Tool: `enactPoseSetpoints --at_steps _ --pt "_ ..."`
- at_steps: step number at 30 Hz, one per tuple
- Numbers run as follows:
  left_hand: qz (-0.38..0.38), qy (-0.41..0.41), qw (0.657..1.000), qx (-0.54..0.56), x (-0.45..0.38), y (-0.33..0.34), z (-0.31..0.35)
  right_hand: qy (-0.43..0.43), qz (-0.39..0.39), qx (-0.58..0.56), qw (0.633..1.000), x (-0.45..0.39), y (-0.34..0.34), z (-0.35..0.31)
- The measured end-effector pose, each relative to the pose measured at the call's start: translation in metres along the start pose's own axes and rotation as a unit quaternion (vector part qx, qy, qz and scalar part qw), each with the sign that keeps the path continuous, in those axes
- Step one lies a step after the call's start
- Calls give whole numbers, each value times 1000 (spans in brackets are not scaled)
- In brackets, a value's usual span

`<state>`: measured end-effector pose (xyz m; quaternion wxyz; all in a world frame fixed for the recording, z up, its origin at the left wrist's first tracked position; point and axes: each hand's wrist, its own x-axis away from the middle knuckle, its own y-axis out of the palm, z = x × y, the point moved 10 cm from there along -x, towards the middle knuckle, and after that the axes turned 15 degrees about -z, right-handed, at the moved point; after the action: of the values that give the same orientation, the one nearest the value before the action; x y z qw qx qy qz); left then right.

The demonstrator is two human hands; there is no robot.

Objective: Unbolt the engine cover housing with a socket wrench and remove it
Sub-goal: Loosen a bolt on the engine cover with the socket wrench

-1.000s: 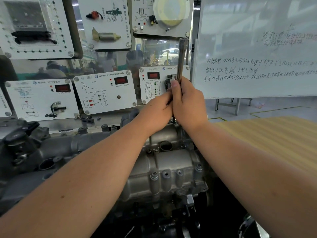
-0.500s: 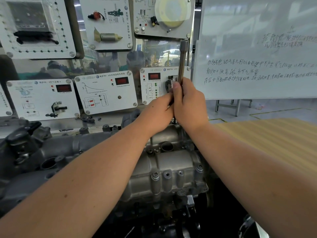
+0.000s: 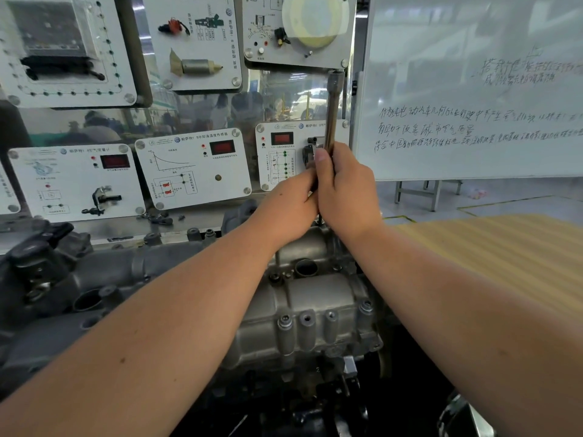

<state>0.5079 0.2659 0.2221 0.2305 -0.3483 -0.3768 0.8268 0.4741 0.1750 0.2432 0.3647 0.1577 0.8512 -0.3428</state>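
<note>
A grey cast-metal engine cover housing [image 3: 318,307] lies across the lower middle, with bolt heads along its front edge and a round opening on top. A long steel socket wrench [image 3: 332,108] stands almost upright over the housing's far edge, its upper end reaching the panels behind. My right hand [image 3: 345,197] grips the wrench shaft, thumb along it. My left hand [image 3: 288,209] holds the same wrench just below and to the left, pressed against the right hand. The wrench's lower end is hidden behind both hands.
White training panels [image 3: 192,168] with red displays stand close behind the engine. A whiteboard [image 3: 473,89] with handwriting fills the upper right. A wooden tabletop [image 3: 504,247] lies at the right. Dark engine parts [image 3: 38,266] sit at the left.
Both hands keep their hold on the wrench. The whole scene has shifted only slightly in the frame; the wrench stays nearly upright.
</note>
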Motion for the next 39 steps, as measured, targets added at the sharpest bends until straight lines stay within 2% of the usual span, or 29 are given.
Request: enactPoseSetpoints --at_steps 7,12,16,25,33,39 --pt "14 5 1000 25 -1 -6 1 9 -7 -11 1000 1 0 0" --pt "20 -1 999 41 0 -8 -3 -17 7 -5 1000 3 -4 -6" --pt "3 -11 999 50 0 -1 -3 -1 5 -11 1000 2 -3 -3" --pt "7 -12 999 30 -1 -6 -1 4 -7 -24 1000 1 -1 -1" --pt "3 -16 999 33 0 -2 -5 -16 -12 25 999 0 3 -5" --pt "4 -21 1000 4 -2 -3 -2 -8 -9 7 1000 0 3 -3"
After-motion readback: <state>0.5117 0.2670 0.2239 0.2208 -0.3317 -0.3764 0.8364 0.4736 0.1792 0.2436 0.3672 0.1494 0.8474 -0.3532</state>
